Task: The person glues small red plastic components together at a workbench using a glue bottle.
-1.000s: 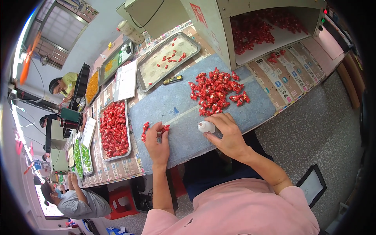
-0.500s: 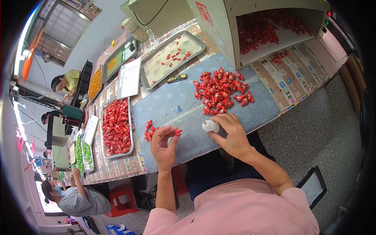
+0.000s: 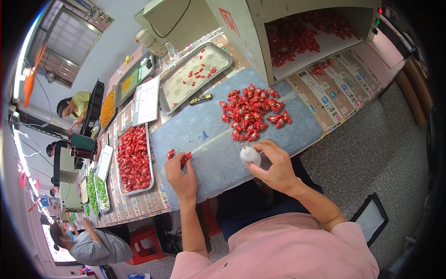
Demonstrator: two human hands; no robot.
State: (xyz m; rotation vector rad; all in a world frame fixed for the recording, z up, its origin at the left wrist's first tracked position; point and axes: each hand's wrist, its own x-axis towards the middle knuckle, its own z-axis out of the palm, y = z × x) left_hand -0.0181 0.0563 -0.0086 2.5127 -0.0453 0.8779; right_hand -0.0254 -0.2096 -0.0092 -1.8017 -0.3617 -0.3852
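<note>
My left hand (image 3: 181, 180) is over the left part of the blue mat, its fingers curled around a small glossy red plastic figure (image 3: 186, 157) at the fingertips. Another red figure (image 3: 171, 152) pokes out beyond the knuckles; my hand covers the others there. In my right hand (image 3: 278, 168) is a small white squeeze bottle (image 3: 250, 156), gripped between thumb and fingers with its tip pointing up and away from me. A heap of red figures (image 3: 248, 111) with pale markings lies on the mat just beyond the bottle.
Left of the blue mat (image 3: 209, 160) stands a tray full of red parts (image 3: 134, 158). Farther back are a metal tray (image 3: 174, 100) with scattered red pieces, a paper sheet (image 3: 147, 102) and a black-and-yellow tube (image 3: 200, 99). A metal box (image 3: 260, 56) holds more red parts. Co-workers sit at left.
My left hand has moved left with the red figure, down to the small group on the mat. The bottle now stands more upright in my right hand. The whole view has shifted slightly.
</note>
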